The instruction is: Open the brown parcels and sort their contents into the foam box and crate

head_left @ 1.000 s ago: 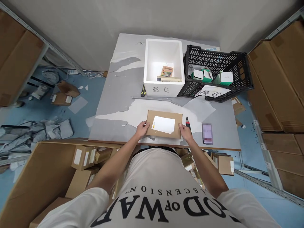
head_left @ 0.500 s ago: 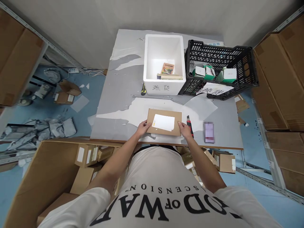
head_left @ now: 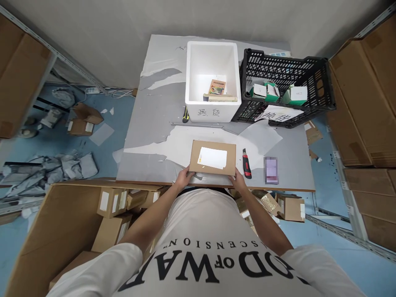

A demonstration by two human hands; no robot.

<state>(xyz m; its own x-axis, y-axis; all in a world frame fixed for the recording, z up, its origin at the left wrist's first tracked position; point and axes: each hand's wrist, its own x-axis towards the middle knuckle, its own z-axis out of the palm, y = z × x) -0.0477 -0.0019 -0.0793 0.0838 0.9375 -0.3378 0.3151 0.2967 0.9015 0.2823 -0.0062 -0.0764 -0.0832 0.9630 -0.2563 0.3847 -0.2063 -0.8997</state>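
Observation:
A flat brown cardboard box (head_left: 230, 160) with a white label (head_left: 213, 157) on top lies near the table's front edge. My left hand (head_left: 183, 179) grips its near left corner, fingers partly hidden at the edge. At the near right corner, my right hand (head_left: 238, 181) has hold of the same box, with some fingertips beneath it. Just right of the box rests a red and black utility knife (head_left: 246, 164), which neither hand touches. Farther right lies a phone (head_left: 271, 170), its screen blurred.
Behind the box stand a white foam box (head_left: 208, 113) holding small books and a black plastic crate (head_left: 321, 88) with green-and-white cartons. A yellow and black cutter (head_left: 185, 115) lies beside the foam box. Below the table edge, a large carton (head_left: 71, 206) holds several parcels.
My hands have slid from the sides of the cardboard box down to its near corners. The right hand has moved away from the utility knife, which now shows fully.

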